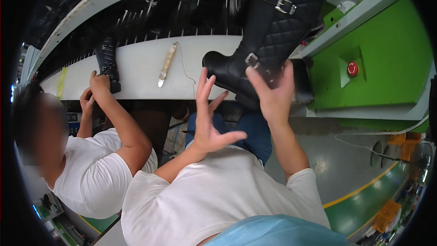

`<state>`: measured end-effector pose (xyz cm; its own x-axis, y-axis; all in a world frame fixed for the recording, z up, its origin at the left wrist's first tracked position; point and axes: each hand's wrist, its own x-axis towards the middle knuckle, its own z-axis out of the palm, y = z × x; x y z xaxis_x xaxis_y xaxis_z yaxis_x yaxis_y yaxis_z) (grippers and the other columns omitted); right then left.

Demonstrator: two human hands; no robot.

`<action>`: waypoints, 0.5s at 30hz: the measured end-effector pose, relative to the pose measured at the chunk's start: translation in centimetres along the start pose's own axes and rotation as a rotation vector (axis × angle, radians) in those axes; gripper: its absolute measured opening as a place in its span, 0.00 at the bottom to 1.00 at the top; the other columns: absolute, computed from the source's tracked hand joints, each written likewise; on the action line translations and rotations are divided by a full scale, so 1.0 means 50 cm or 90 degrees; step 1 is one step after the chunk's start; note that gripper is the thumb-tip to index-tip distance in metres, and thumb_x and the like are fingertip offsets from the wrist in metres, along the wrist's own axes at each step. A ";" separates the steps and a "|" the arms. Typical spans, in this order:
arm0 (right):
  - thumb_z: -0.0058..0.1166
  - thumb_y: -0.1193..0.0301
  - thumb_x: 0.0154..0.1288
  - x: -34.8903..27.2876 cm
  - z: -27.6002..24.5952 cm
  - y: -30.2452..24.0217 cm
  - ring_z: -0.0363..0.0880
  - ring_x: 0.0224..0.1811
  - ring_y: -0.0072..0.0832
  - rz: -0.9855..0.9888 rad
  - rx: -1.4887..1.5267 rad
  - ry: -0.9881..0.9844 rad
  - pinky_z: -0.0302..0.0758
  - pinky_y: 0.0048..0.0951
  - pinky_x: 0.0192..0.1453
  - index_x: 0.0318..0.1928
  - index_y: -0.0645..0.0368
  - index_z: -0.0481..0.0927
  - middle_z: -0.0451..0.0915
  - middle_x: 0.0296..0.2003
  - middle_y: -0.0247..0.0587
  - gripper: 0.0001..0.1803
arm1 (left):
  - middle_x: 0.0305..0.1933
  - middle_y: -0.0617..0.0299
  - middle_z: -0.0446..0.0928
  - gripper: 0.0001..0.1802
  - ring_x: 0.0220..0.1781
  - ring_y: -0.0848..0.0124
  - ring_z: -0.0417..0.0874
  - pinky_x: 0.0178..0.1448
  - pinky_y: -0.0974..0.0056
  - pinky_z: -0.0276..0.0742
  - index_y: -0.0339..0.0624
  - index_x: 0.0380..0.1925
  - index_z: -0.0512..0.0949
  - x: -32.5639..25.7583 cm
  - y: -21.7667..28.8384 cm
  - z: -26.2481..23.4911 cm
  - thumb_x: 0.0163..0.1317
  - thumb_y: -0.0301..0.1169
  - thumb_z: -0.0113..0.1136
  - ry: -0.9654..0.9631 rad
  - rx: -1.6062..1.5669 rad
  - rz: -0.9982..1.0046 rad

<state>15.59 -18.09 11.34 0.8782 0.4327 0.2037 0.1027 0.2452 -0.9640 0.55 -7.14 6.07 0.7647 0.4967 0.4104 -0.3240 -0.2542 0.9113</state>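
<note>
A tall black boot (236, 70) with a quilted shaft and silver buckles stands in front of me, its toe to the left. My left hand (209, 125) is raised below the toe, fingers spread and thumb out, holding nothing. Over the boot's ankle area, near the lower buckle (251, 59), is my right hand (275, 95). Its thumb and visible finger are wide apart, with dark studded material showing between them. Whether it touches the boot I cannot tell; its other fingers are hidden.
A tool with a wrapped handle (168, 64) and a cord lies on the white work surface (141, 70). At left, a co-worker's hand (100, 83) is at another black boot (107, 59). Beyond runs a dark slatted rack (200, 9). A red button (353, 69) sits on the green panel at right.
</note>
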 end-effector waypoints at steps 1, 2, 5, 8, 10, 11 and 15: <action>0.76 0.73 0.70 -0.001 0.006 -0.021 0.88 0.62 0.30 -0.043 -0.061 -0.054 0.83 0.35 0.69 0.73 0.67 0.74 0.88 0.61 0.46 0.36 | 0.96 0.39 0.37 0.87 0.97 0.45 0.42 0.85 0.39 0.70 0.42 0.91 0.44 0.017 0.015 0.012 0.42 0.64 0.93 -0.004 -0.026 0.025; 0.78 0.72 0.67 -0.005 0.010 -0.039 0.86 0.68 0.34 -0.069 -0.120 -0.156 0.80 0.39 0.75 0.77 0.67 0.73 0.86 0.65 0.50 0.42 | 0.96 0.37 0.31 0.95 0.96 0.45 0.42 0.85 0.37 0.67 0.45 0.91 0.40 0.039 -0.007 0.015 0.32 0.65 0.96 0.023 -0.040 0.091; 0.74 0.76 0.71 0.014 0.027 -0.077 0.74 0.82 0.44 -0.247 -0.147 -0.431 0.64 0.45 0.89 0.82 0.66 0.68 0.79 0.75 0.54 0.43 | 0.85 0.44 0.58 0.77 0.84 0.54 0.66 0.82 0.48 0.71 0.39 0.84 0.51 0.065 -0.032 0.029 0.40 0.44 0.96 0.209 -0.095 0.118; 0.73 0.75 0.71 0.021 0.022 -0.062 0.80 0.77 0.41 -0.235 -0.082 -0.318 0.71 0.43 0.83 0.77 0.62 0.76 0.82 0.72 0.50 0.36 | 0.71 0.51 0.75 0.51 0.69 0.62 0.82 0.77 0.57 0.78 0.31 0.77 0.63 0.136 -0.025 0.008 0.58 0.21 0.86 0.435 -0.090 0.101; 0.74 0.75 0.71 0.030 0.005 -0.039 0.86 0.70 0.37 -0.243 -0.115 -0.283 0.78 0.40 0.77 0.73 0.60 0.81 0.87 0.66 0.48 0.31 | 0.71 0.49 0.78 0.46 0.69 0.62 0.83 0.77 0.57 0.78 0.28 0.76 0.67 0.222 0.025 -0.012 0.61 0.19 0.84 0.483 -0.151 0.163; 0.73 0.75 0.72 0.033 0.000 -0.027 0.86 0.69 0.36 -0.202 -0.123 -0.302 0.77 0.41 0.78 0.73 0.61 0.81 0.87 0.65 0.47 0.31 | 0.71 0.47 0.80 0.43 0.67 0.63 0.85 0.78 0.57 0.77 0.26 0.75 0.70 0.274 0.046 -0.035 0.62 0.17 0.82 0.521 -0.087 0.269; 0.72 0.74 0.75 0.046 -0.035 0.031 0.88 0.63 0.31 -0.045 -0.169 -0.333 0.78 0.39 0.76 0.70 0.61 0.83 0.90 0.57 0.42 0.26 | 0.66 0.46 0.83 0.46 0.67 0.59 0.85 0.78 0.54 0.75 0.23 0.69 0.75 0.550 0.110 -0.203 0.58 0.36 0.90 0.509 0.112 0.529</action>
<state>18.57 -18.23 10.03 0.5250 0.8099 0.2614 0.3257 0.0926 -0.9409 14.15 13.55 22.69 -0.2358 0.4885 0.8401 -0.4301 -0.8277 0.3605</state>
